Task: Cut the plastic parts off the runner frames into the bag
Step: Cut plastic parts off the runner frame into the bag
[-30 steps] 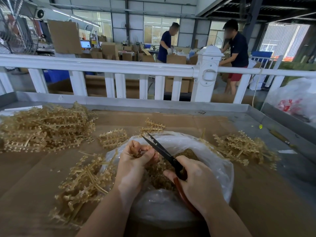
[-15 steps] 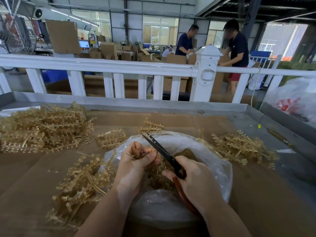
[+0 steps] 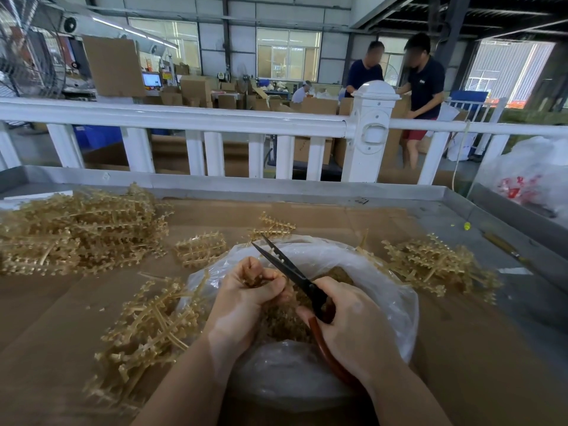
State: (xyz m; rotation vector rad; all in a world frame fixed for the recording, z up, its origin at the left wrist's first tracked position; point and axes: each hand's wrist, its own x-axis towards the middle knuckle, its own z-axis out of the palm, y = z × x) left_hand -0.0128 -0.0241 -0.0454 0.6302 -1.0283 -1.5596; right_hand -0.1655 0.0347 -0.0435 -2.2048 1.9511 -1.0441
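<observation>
Centrally, over the open mouth of the clear plastic bag (image 3: 390,305), the left hand (image 3: 246,299) curls its fingers around a small piece of runner frame (image 3: 255,279), while the right hand (image 3: 353,330) grips the red handles of the scissors (image 3: 289,269), whose black blades stand apart and point up and away. Cut amber parts (image 3: 285,321) fill the bag between the wrists. A heap of runner frames (image 3: 76,229) crowds the far left of the cardboard-covered table (image 3: 461,364); another pile (image 3: 144,333) lies just beside the bag's left edge, and a third (image 3: 430,265) touches its right rim. Bare cardboard lies to the near right. A white railing (image 3: 184,118) stands behind the table's raised metal lip.
</observation>
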